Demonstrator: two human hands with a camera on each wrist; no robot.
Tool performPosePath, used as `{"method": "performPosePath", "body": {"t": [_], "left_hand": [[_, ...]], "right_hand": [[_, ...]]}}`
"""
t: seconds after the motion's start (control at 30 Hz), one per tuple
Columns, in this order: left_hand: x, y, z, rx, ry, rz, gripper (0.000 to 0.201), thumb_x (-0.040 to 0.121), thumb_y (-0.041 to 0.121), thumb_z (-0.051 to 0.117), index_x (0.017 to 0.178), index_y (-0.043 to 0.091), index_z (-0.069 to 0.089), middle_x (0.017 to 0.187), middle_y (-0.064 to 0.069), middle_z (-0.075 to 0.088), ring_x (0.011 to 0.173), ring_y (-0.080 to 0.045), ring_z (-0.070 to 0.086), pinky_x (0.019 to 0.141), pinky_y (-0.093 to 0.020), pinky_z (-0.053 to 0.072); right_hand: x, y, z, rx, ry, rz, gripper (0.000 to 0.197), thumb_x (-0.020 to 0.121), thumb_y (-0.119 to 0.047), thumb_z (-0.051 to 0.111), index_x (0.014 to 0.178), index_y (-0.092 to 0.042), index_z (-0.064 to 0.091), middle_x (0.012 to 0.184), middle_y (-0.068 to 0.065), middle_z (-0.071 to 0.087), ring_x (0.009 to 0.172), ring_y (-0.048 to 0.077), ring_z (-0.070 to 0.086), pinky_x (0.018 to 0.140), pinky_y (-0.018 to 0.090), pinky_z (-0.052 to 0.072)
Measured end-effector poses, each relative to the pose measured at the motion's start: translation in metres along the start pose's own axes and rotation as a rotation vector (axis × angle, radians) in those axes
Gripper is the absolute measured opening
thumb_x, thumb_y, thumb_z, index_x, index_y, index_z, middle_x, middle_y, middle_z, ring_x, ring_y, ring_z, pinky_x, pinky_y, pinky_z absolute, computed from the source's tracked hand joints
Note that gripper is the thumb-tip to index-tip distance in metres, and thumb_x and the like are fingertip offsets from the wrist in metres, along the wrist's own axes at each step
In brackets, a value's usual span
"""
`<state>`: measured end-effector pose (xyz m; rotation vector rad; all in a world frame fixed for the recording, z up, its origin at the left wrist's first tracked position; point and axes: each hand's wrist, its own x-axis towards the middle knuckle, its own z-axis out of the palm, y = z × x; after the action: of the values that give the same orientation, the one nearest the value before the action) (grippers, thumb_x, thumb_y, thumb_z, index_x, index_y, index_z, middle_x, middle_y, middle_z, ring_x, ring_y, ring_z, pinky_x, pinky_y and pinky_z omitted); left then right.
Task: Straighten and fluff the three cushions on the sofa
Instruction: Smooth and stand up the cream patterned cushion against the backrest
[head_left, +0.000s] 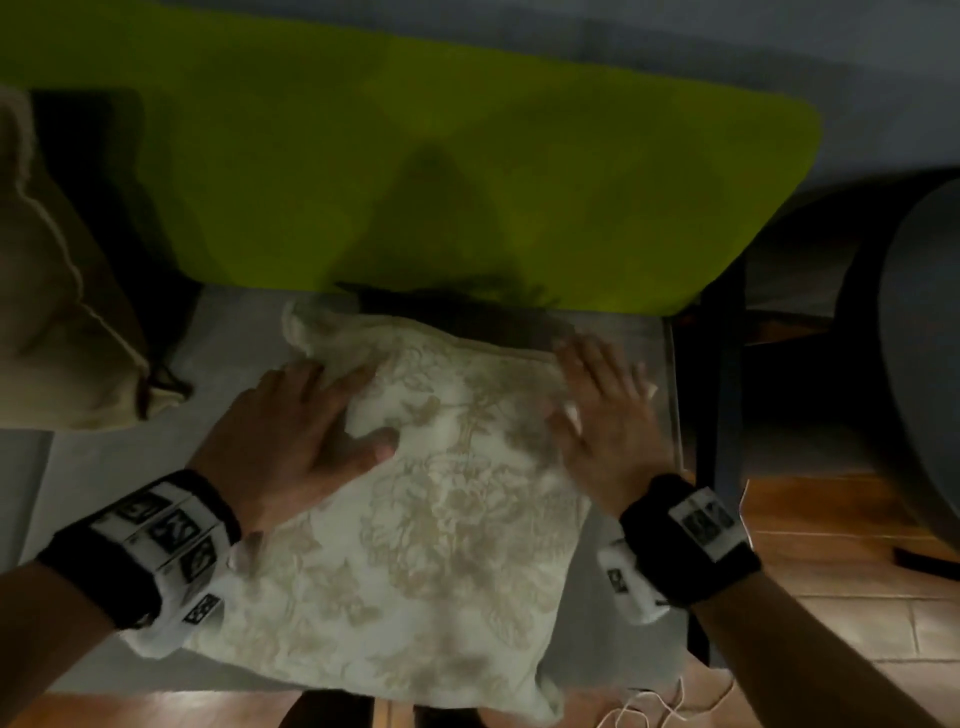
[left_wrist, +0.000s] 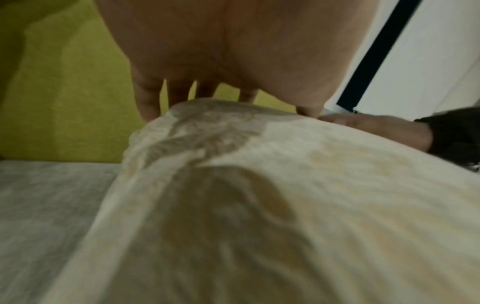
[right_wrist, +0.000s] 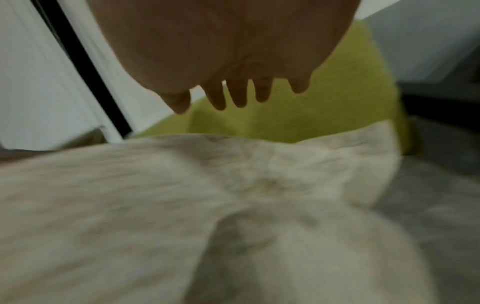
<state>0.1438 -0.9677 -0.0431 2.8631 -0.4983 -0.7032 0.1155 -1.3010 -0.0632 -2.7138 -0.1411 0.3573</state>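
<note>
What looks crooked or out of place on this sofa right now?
The patterned cushion lies flat and skewed on the grey seat, one corner hanging past the front edge, under the left hand and right hand. Another cream cushion slumps at the left.

Your cream cushion (head_left: 436, 499) with faded beige floral damask, lime-green sofa back (head_left: 467, 171), pale grey seat (head_left: 104, 467), plain beige cushion (head_left: 57, 332), black wristbands (head_left: 691, 545) with white markers
</note>
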Motion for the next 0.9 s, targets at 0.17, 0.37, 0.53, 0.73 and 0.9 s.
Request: {"method": "performPosePath", "body": {"t": [0.17, 0.37, 0.53, 0.73, 0.9], "left_hand": [[0.018, -0.005, 0.021, 0.137, -0.082, 0.448, 0.071, 0.096, 0.072, 0.019, 0.156, 0.043, -0.007, 0.167, 0.003, -0.015, 0.152, -0.024, -0.019, 0.122, -0.049, -0.005], [0.056, -0.017, 0.057, 0.136, -0.215, 0.361, 0.068, 0.091, 0.077, 0.005, 0.150, 0.051, -0.020, 0.159, 0.014, -0.034, 0.146, -0.015, -0.033, 0.121, -0.050, -0.009], [0.084, -0.020, 0.062, 0.060, -0.266, 0.370, 0.065, 0.093, 0.075, 0.011, 0.148, 0.056, -0.018, 0.156, 0.020, -0.036, 0.145, -0.011, -0.035, 0.121, -0.049, -0.012], [0.104, -0.031, 0.037, -0.225, -0.318, 0.479, 0.058, 0.095, 0.071, 0.013, 0.150, 0.059, 0.000, 0.162, 0.027, -0.014, 0.151, -0.004, -0.015, 0.120, -0.035, -0.010], [0.086, -0.065, -0.006, -0.232, -0.083, 0.576, 0.063, 0.097, 0.065, 0.030, 0.155, 0.041, 0.022, 0.165, 0.019, 0.008, 0.153, -0.005, 0.002, 0.123, -0.032, 0.007]], "right_hand": [[-0.015, -0.035, 0.056, -0.023, -0.221, -0.275, 0.066, 0.101, -0.068, 0.022, 0.160, -0.044, 0.004, 0.172, -0.006, -0.008, 0.157, 0.022, -0.017, 0.123, 0.062, -0.004], [0.013, -0.007, 0.095, -0.131, -0.345, -0.097, 0.074, 0.091, -0.080, 0.007, 0.155, -0.052, -0.016, 0.163, -0.007, -0.036, 0.151, 0.022, -0.032, 0.124, 0.058, -0.006], [0.026, 0.020, 0.099, -0.009, -0.357, 0.056, 0.079, 0.090, -0.084, 0.023, 0.150, -0.058, -0.022, 0.162, -0.013, -0.036, 0.153, 0.021, -0.028, 0.125, 0.055, -0.007], [0.032, 0.041, 0.080, -0.007, -0.420, 0.247, 0.079, 0.089, -0.084, 0.002, 0.157, -0.047, -0.014, 0.170, -0.013, -0.014, 0.157, 0.017, -0.009, 0.126, 0.051, -0.003], [-0.012, 0.023, 0.025, -0.080, -0.198, 0.412, 0.065, 0.106, -0.056, 0.019, 0.163, -0.030, 0.006, 0.171, -0.005, -0.007, 0.157, 0.019, -0.009, 0.127, 0.052, -0.002]]}}
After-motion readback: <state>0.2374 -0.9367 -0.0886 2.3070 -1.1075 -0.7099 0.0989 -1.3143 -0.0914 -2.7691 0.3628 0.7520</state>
